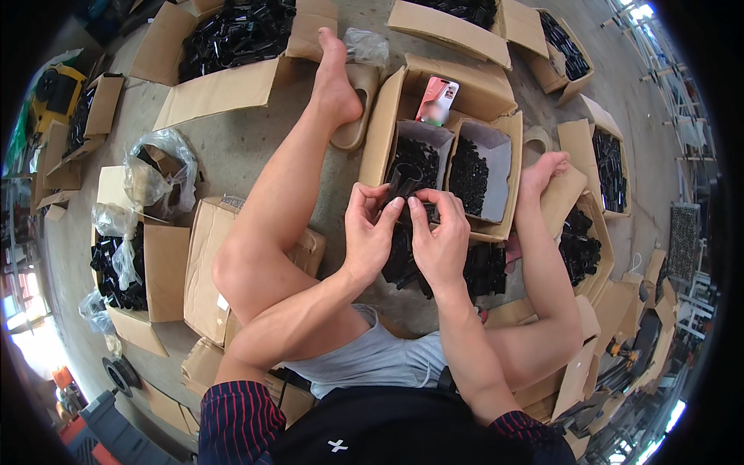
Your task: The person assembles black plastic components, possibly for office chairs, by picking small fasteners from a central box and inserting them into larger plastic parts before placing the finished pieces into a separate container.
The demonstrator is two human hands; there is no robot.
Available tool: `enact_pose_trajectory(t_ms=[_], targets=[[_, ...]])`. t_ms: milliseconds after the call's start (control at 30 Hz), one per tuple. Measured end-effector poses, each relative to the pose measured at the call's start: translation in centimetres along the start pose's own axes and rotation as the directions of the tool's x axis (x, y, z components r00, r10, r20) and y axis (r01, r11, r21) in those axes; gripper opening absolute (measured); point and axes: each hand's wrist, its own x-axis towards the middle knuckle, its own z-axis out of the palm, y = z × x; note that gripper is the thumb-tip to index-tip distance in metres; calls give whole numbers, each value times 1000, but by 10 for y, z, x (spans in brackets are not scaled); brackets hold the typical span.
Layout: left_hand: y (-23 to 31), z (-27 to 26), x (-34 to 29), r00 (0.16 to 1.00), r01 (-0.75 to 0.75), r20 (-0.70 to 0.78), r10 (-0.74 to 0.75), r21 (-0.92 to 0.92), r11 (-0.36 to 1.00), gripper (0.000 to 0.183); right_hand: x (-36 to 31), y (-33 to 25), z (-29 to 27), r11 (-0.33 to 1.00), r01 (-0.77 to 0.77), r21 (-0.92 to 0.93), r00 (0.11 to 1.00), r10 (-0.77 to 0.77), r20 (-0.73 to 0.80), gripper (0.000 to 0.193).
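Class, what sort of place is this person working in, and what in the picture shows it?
Probably a workshop or warehouse: open cardboard boxes of black parts stand on a concrete-looking floor, and the left hand and right hand hold a black tubular piece near trays of small black bits.

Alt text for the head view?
Left hand and right hand hold a black part at an open carton containing a phone and two trays of small black pieces. More boxes of black parts stand on the floor.

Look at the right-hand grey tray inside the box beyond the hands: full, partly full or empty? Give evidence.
Partly full: small black pieces cover the left of the grey tray, leaving its right side bare.
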Motion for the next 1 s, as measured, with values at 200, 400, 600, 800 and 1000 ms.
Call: enact_pose_trajectory(t_ms=[200, 400, 600, 800, 1000], targets=[[5, -2, -2, 999, -36, 7, 35, 30, 999, 21, 3, 2, 3, 999, 1, 47, 999, -4, 51, 17], [6, 1, -2, 1000, -22, 16, 22, -5, 1000, 22, -4, -1, 3, 978, -71, 194, 997, 68, 23, 17], [0, 2, -1, 999, -7, 39, 7, -7, 1000, 22, -3, 7, 2, 975, -100, 199, 995, 98, 20, 18], [4, 1, -3, 1000, 11, 26, -11, -3, 1000, 22, -4, 4, 5, 958, -192, 213, 981, 189, 33, 22], [0, 2, -2, 999, 2, 34, -2, 2, 1000, 21, -11, 11, 7, 956, -154, 252, 988, 153, 22, 23]])
